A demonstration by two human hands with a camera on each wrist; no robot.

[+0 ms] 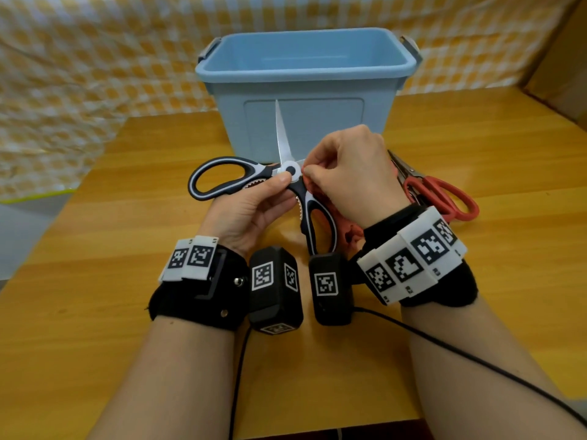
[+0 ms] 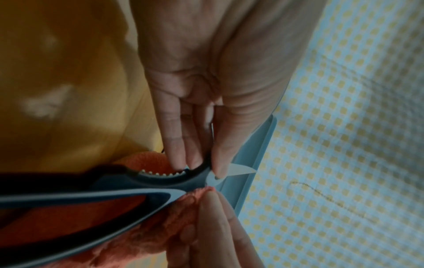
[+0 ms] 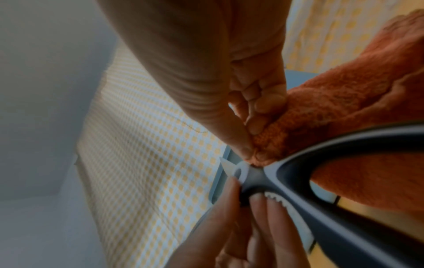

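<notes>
**Open blades, fingers close by**

We work over a glossy wooden table [image 1: 127, 249], with a hard plastic bin [image 1: 305, 100] just beyond our knuckles. Our left hand [image 1: 251, 211] pinches the kitchen scissors [image 1: 290, 170] at the pivot, blades spread wide. Our right hand [image 1: 352, 173] pinches a fluffy orange cloth [image 3: 344, 101] against that same spot. Our worry is that the smooth steel swings shut or the towelling snags on the toothed notch, and a fingertip gets nicked. The handle loops are rubbery, black and white. Slim red scissors [image 1: 444, 195] lie just outside our right wrist.
</notes>
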